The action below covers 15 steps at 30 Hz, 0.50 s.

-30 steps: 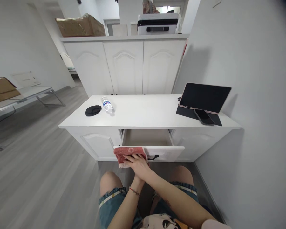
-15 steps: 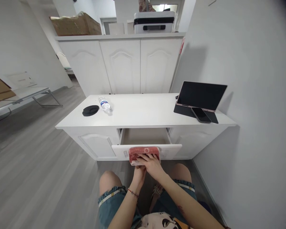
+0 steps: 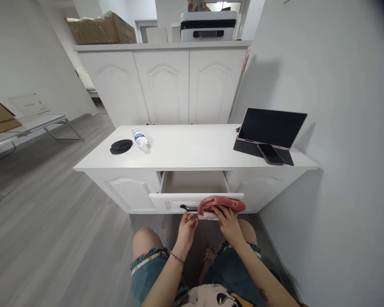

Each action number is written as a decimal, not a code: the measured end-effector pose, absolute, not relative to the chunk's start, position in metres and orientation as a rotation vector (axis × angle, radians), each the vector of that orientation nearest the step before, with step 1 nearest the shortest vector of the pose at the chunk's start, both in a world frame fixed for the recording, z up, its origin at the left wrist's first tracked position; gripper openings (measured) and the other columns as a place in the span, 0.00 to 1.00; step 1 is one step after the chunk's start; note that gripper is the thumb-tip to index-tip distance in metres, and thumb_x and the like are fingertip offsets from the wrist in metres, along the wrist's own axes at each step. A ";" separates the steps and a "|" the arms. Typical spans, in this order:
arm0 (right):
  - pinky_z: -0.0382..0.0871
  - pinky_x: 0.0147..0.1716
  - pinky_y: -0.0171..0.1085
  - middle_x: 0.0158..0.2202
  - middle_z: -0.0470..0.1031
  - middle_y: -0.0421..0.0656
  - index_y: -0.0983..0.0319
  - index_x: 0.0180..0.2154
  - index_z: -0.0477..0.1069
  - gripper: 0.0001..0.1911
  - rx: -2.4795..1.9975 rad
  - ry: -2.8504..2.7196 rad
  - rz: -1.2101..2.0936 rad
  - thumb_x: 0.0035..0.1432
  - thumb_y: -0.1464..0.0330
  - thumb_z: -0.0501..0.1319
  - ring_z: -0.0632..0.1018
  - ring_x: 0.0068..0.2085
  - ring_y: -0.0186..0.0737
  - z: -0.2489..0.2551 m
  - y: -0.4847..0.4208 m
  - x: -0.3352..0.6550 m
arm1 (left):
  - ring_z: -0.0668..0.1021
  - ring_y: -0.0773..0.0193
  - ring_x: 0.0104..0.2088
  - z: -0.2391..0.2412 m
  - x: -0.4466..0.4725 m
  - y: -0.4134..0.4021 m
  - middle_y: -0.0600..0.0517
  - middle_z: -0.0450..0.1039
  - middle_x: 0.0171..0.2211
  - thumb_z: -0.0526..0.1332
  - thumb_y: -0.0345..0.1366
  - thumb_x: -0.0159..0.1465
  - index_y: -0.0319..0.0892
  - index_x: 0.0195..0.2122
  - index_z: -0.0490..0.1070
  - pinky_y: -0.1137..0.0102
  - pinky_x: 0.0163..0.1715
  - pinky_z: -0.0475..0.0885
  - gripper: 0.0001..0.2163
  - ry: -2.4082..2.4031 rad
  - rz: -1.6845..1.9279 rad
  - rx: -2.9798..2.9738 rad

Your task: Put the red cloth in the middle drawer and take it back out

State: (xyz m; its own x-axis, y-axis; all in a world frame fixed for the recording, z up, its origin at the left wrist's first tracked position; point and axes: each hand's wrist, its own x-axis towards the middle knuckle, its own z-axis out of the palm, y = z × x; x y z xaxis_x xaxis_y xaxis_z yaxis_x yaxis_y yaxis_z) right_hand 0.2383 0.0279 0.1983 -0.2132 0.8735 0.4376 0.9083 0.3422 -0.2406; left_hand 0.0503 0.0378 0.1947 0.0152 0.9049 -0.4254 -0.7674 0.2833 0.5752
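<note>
My right hand holds a folded red towel with a pale underside, its fingers spread over the front. The towel is in front of the right part of the pulled-out drawer and covers the right end of its black handle. Just below the handle's left part is my left hand, fingers loosely curled and no object visible in them. Whether its fingertips touch the handle I cannot tell. Inside the drawer, the visible pale bottom is bare.
On the white cabinet top lie a clear water bottle and a round black item at left. A propped tablet and a phone are at right, beside the wall. My knees flank the drawer below.
The towel has moved right in my right hand, exposing the drawer handle. My left hand has come away from the towel and now lies by the handle. The drawer stays pulled out.
</note>
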 end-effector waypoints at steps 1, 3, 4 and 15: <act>0.64 0.49 0.51 0.51 0.68 0.48 0.54 0.58 0.61 0.30 -1.571 -2.052 -0.106 0.54 0.78 0.51 0.67 0.50 0.52 0.191 0.027 0.241 | 0.75 0.71 0.27 0.195 0.050 0.038 0.60 0.71 0.28 0.70 0.25 0.41 0.44 0.31 0.67 0.73 0.34 0.68 0.18 0.837 1.315 0.187; 0.66 0.47 0.50 0.49 0.66 0.51 0.58 0.57 0.61 0.28 -1.606 -1.925 -0.101 0.54 0.77 0.50 0.68 0.49 0.52 0.178 0.027 0.244 | 0.75 0.71 0.27 0.195 0.051 0.038 0.59 0.71 0.27 0.71 0.27 0.42 0.43 0.31 0.66 0.73 0.34 0.68 0.17 0.833 1.312 0.172; 0.67 0.46 0.50 0.48 0.65 0.52 0.60 0.57 0.60 0.27 -1.621 -1.868 -0.082 0.54 0.76 0.50 0.68 0.48 0.53 0.172 0.027 0.244 | 0.75 0.71 0.26 0.195 0.051 0.039 0.59 0.71 0.27 0.71 0.28 0.43 0.43 0.30 0.66 0.73 0.33 0.68 0.17 0.830 1.311 0.168; 0.62 0.47 0.55 0.46 0.62 0.56 0.64 0.46 0.59 0.20 -1.720 -1.090 0.380 0.50 0.68 0.53 0.67 0.49 0.57 0.136 0.036 0.188 | 0.76 0.71 0.26 0.203 0.049 0.033 0.60 0.71 0.26 0.71 0.29 0.45 0.43 0.31 0.66 0.73 0.33 0.69 0.16 0.816 1.291 0.147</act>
State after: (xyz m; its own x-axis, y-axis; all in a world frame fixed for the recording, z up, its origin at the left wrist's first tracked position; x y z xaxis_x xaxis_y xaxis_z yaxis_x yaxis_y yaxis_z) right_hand 0.1882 0.0360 0.1358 0.5407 0.8075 0.2360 0.4855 -0.0705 -0.8714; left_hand 0.0491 0.0329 0.2031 0.0450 0.8899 -0.4540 -0.7916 0.3090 0.5271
